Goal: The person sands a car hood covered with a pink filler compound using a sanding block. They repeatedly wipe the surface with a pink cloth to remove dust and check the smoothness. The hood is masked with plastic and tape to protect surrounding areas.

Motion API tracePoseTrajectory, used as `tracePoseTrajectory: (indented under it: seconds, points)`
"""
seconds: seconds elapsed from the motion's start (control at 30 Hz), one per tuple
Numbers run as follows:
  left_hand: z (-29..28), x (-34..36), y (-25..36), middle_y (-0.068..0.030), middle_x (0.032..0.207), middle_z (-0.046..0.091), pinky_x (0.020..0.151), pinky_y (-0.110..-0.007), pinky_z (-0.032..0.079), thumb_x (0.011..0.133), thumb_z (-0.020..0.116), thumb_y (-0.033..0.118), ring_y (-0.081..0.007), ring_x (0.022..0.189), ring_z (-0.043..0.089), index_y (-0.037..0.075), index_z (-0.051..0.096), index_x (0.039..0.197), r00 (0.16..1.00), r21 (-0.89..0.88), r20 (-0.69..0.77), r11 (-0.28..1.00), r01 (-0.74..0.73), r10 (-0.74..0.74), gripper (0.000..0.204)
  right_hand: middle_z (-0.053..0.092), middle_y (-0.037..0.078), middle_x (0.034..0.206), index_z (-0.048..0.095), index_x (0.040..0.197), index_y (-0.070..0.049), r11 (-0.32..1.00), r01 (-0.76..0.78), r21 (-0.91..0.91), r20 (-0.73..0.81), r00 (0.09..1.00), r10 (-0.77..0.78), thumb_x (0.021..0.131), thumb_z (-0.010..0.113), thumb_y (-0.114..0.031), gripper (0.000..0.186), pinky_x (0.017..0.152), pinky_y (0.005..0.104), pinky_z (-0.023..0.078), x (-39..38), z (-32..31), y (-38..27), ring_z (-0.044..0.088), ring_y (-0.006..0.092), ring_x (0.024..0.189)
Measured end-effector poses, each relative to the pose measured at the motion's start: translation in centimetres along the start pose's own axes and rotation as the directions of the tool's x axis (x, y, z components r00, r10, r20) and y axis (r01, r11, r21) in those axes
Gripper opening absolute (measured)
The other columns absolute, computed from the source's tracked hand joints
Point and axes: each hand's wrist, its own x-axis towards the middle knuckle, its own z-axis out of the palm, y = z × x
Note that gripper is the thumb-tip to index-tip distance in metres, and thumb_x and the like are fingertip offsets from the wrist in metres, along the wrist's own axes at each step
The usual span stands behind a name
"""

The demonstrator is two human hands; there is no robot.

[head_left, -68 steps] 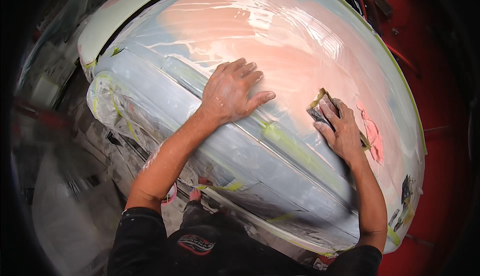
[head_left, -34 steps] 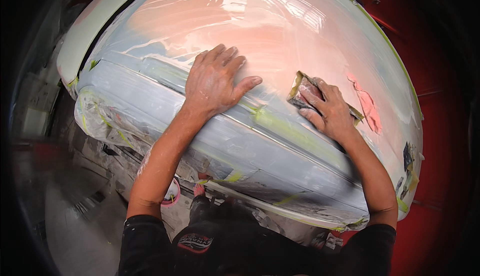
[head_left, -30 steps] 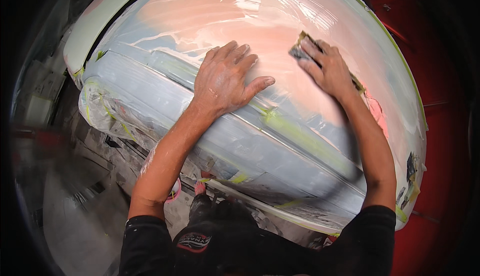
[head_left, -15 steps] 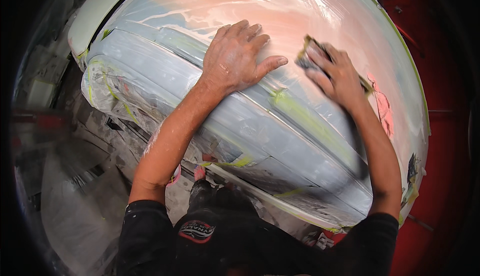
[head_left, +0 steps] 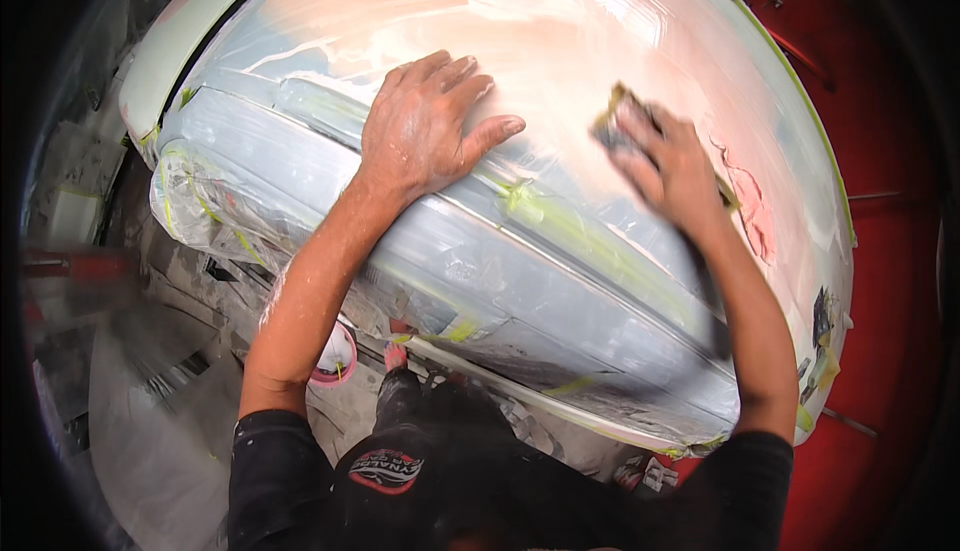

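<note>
The right hand is gripping a worn, dark block against the curved panel, its fingers closing over it, just left of the pink lump (cloth or soft filler, I cannot tell). Compared with a second ago, the block is lying nearer the wearer, and the lump's upper end is showing instead of hiding behind hand and block; so the rubbing seems to be shifting across the surface beside it. Well left of the lump, the left hand is staying splayed, holding nothing, resting on the panel.
</note>
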Motion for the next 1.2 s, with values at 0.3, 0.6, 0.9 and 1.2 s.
tracePoseTrajectory:
  seconds: [0.3, 0.6, 0.9, 1.2]
  points:
    - [0.1, 0.1, -0.7, -0.0161, 0.134, 0.068, 0.111, -0.05, 0.041, 0.1, 0.052, 0.063, -0.0362, 0.132, 0.057, 0.006, 0.075, 0.12, 1.0, -0.02, 0.018, 1.0, -0.008, 0.008, 0.065, 0.061, 0.029, 0.135, 0.07, 0.133, -0.015, 0.998, -0.062, 0.007, -0.026, 0.998, 0.062, 0.096, 0.067, -0.045, 0.048, 0.099, 0.0499, 0.051, 5.0, 1.5, 1.8, 0.062, 0.0481, 0.112]
    - [-0.4, -0.2, -0.4, -0.0175, 0.131, 0.069, 0.111, -0.05, 0.04, 0.097, 0.053, 0.068, -0.0365, 0.132, 0.057, 0.005, 0.075, 0.118, 0.999, -0.073, 0.046, 0.997, 0.03, -0.026, 0.069, 0.063, 0.03, 0.131, 0.071, 0.133, -0.014, 0.999, -0.052, 0.003, -0.003, 0.999, 0.052, 0.097, 0.064, -0.045, 0.047, 0.099, 0.0516, 0.05, 12.1, 3.4, 1.4, 0.061, 0.0485, 0.109]
    - [-0.8, -0.6, -1.3, -0.018, 0.129, 0.069, 0.111, -0.053, 0.041, 0.096, 0.053, 0.069, -0.0376, 0.131, 0.057, 0.005, 0.075, 0.114, 0.996, -0.077, 0.058, 0.995, 0.068, -0.064, 0.07, 0.057, 0.03, 0.14, 0.071, 0.131, -0.012, 0.985, 0.112, 0.132, -0.016, 0.994, -0.11, 0.09, 0.075, -0.037, 0.049, 0.104, 0.0508, 0.048, 5.7, 2.5, -2.2, 0.057, 0.0471, 0.121]
    - [-0.3, 0.3, 0.1, -0.0183, 0.131, 0.068, 0.112, -0.053, 0.039, 0.097, 0.051, 0.069, -0.0365, 0.132, 0.056, 0.006, 0.074, 0.12, 0.998, -0.088, 0.066, 0.996, 0.017, -0.011, 0.071, 0.06, 0.029, 0.137, 0.068, 0.137, -0.014, 0.997, 0.075, 0.019, -0.025, 0.997, -0.075, 0.096, 0.066, -0.045, 0.051, 0.101, 0.0504, 0.049, 13.4, 4.2, 1.8, 0.06, 0.0485, 0.112]
